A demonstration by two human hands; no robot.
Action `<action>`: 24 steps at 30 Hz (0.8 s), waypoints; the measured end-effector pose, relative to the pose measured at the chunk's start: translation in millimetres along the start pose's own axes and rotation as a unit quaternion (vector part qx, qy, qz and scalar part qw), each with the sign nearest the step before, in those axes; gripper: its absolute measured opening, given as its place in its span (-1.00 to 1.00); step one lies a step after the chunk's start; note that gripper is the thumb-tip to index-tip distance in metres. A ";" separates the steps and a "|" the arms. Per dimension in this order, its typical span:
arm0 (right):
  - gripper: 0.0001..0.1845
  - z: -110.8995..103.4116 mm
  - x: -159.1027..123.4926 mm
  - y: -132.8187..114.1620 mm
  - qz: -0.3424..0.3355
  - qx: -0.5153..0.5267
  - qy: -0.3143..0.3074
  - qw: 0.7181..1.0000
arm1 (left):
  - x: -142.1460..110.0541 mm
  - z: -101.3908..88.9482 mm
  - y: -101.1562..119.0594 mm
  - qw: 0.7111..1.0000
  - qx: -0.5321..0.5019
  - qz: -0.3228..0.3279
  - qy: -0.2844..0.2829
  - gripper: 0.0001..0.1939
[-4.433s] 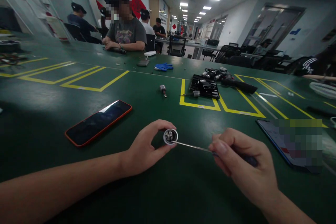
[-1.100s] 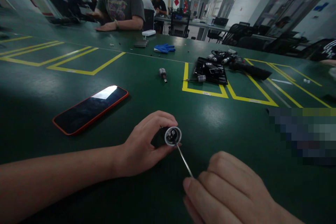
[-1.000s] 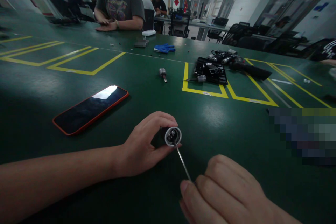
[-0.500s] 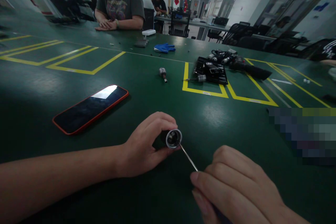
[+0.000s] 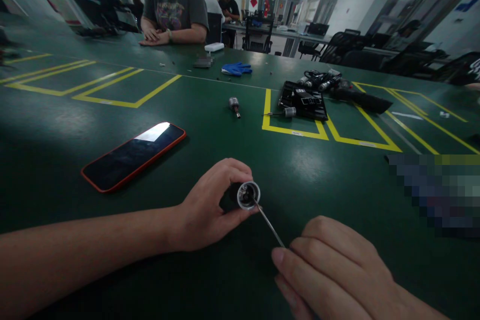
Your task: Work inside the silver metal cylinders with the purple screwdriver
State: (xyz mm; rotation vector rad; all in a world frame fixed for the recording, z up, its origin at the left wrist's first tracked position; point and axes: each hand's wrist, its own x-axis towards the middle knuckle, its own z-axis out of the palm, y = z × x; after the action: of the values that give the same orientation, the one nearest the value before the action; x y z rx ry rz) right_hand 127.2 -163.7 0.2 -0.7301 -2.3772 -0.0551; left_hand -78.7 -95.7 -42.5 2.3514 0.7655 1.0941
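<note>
My left hand (image 5: 215, 205) is closed around a short black cylindrical housing with a silver rim (image 5: 248, 195). Its open end faces me, and small metal parts show inside. In my right hand (image 5: 333, 265) is a screwdriver (image 5: 270, 225), pinched near the top of its thin metal shaft; the fingers hide its handle. The shaft slants up to the left, and its tip goes into the housing's open end near the lower right of the rim. What the tip touches inside is too small to tell.
On the green table (image 5: 210, 125) lie a phone with an orange-red edge (image 5: 135, 157), a small metal connector piece (image 5: 234, 106), a blue glove (image 5: 237, 68), and black parts with cables (image 5: 305, 100) by yellow tape outlines. A person (image 5: 174, 15) sits across the table with hands resting on it.
My right hand has dropped slightly, with the screwdriver tip still inside the housing. The left hand keeps its hold, and the whole view has shifted a little.
</note>
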 end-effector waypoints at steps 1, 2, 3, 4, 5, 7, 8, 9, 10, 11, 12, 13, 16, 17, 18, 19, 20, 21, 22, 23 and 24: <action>-0.90 -2.2 -0.8 -0.2 0.015 0.006 -0.004 1.000 | 0.3 0.6 0.1 1.000 0.000 0.000 0.001 -0.69; -0.89 -4.3 -1.4 0.0 0.028 0.014 -0.001 1.000 | 0.7 1.1 0.2 1.000 -0.001 0.000 0.001 -0.69; -0.87 -6.2 -1.7 0.4 0.036 0.026 0.003 0.999 | 1.1 1.6 0.3 1.000 -0.002 0.002 0.000 -0.68; -0.85 -7.7 -1.6 1.1 0.047 0.039 0.009 0.998 | 1.4 2.0 0.3 1.000 -0.007 0.003 -0.003 -0.67; -0.82 -8.9 -1.2 2.1 0.059 0.055 0.014 0.997 | 1.7 2.1 0.3 1.000 -0.014 0.003 -0.008 -0.66; -0.78 -9.7 0.3 4.0 0.086 0.090 0.026 0.992 | 1.9 1.8 0.3 0.999 -0.030 -0.006 -0.029 -0.63; -0.76 -9.3 1.1 4.7 0.095 0.105 0.030 0.989 | 1.8 1.4 0.3 0.998 -0.037 -0.014 -0.043 -0.62; -0.76 -8.5 1.6 5.0 0.105 0.118 0.033 0.987 | 1.8 0.8 0.4 0.997 -0.044 -0.023 -0.055 -0.62; -0.75 -7.2 1.7 4.8 0.113 0.126 0.045 0.984 | 1.7 0.2 0.6 0.996 -0.050 -0.034 -0.066 -0.63; -0.74 -5.5 1.4 4.2 0.123 0.133 0.058 0.982 | 1.8 -0.4 0.8 0.995 -0.056 -0.044 -0.073 -0.64; -0.73 -3.3 0.8 3.0 0.139 0.137 0.073 0.978 | 1.8 -0.9 0.9 0.994 -0.064 -0.053 -0.075 -0.66; -0.71 -0.8 0.0 1.6 0.157 0.141 0.092 0.973 | 1.9 -1.2 1.0 0.993 -0.072 -0.061 -0.074 -0.67; -0.68 6.6 -2.2 -2.3 0.204 0.177 0.139 0.953 | 2.2 -1.3 0.9 0.990 -0.089 -0.081 -0.068 -0.69; -0.68 8.3 -2.5 -2.7 0.217 0.190 0.153 0.945 | 2.3 -1.1 0.8 0.990 -0.093 -0.087 -0.066 -0.69; -0.66 9.5 -2.4 -2.4 0.215 0.213 0.151 0.941 | 2.3 -0.9 0.7 0.989 -0.097 -0.091 -0.062 -0.69; -0.65 10.1 -2.1 -1.6 0.215 0.224 0.158 0.937 | 2.4 -0.7 0.7 0.989 -0.102 -0.094 -0.057 -0.69; -0.65 10.4 -1.7 -0.4 0.206 0.234 0.159 0.937 | 2.5 -0.5 0.7 0.988 -0.109 -0.097 -0.053 -0.70; -0.65 10.4 -1.3 0.9 0.202 0.242 0.162 0.935 | 2.7 -0.3 0.7 0.987 -0.117 -0.097 -0.050 -0.70; -0.65 10.4 -1.1 2.0 0.201 0.246 0.166 0.933 | 2.8 -0.2 0.6 0.986 -0.124 -0.095 -0.049 -0.70; -0.64 10.6 -1.0 2.9 0.200 0.250 0.171 0.932 | 3.0 -0.1 0.5 0.986 -0.130 -0.092 -0.049 -0.70; -0.64 10.9 -1.2 3.4 0.201 0.253 0.175 0.930 | 3.2 -0.1 0.2 0.985 -0.135 -0.089 -0.051 -0.70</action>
State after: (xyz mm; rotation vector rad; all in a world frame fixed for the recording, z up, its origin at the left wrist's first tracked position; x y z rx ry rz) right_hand 123.5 -159.0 -9.7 -0.8482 -1.7529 0.5386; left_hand -76.9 -93.8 -40.6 2.0511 0.7258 0.9312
